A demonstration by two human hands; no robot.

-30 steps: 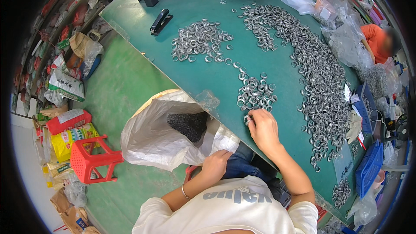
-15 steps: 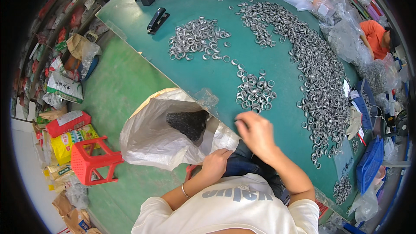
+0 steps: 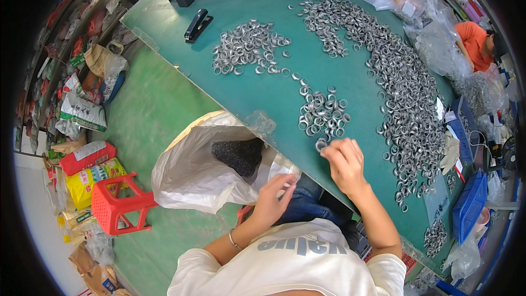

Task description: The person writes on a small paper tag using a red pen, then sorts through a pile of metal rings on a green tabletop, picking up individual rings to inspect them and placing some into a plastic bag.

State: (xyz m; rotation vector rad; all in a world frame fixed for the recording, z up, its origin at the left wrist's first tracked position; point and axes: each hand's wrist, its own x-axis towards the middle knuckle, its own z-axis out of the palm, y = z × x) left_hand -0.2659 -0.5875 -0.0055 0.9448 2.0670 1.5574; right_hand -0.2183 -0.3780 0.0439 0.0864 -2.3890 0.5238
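Note:
My right hand (image 3: 347, 165) is over the green table's near edge, thumb and fingers pinched at a silver metal ring (image 3: 320, 144). That ring lies just below a small pile of rings (image 3: 323, 112). My left hand (image 3: 272, 199) is at the right rim of an open white woven sack (image 3: 192, 186). Its thumb and fingers are brought together around something small and pale, too small to make out; it may be the sack's edge. Dark grey material (image 3: 238, 155) shows inside the sack.
A second ring pile (image 3: 249, 46) lies near a black stapler (image 3: 198, 25). A long band of rings (image 3: 408, 115) curves along the table's right side. A red stool (image 3: 118, 203) stands on the floor at left. A person in orange (image 3: 474, 44) is at far right.
My right hand has moved right, from beside the sack to the small pile, and now has a ring at its fingertips. My left hand's fingers have lifted and parted slightly at the sack rim.

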